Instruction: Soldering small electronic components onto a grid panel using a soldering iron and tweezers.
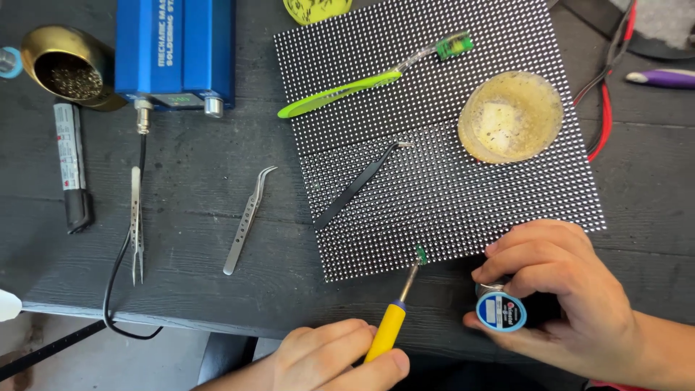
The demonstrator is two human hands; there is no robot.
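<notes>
My left hand (333,358) grips a yellow-handled soldering iron (387,329) near the table's front edge. Its metal tip touches a small green part (420,253) at the near edge of a black dotted LED panel (470,195). My right hand (561,289) holds a small spool of solder (501,310) with a blue and white label, just off the panel's near right corner. Black curved tweezers (358,185) lie on the panel.
On the panel: a green toothbrush (347,88) and a round tin of yellowish flux (511,117). Left of it lie silver curved tweezers (247,219), straight tweezers (135,224), a marker (71,166), a brass tip-cleaner pot (69,69) and the blue soldering station (176,51). Red and black wires (604,108) run at right.
</notes>
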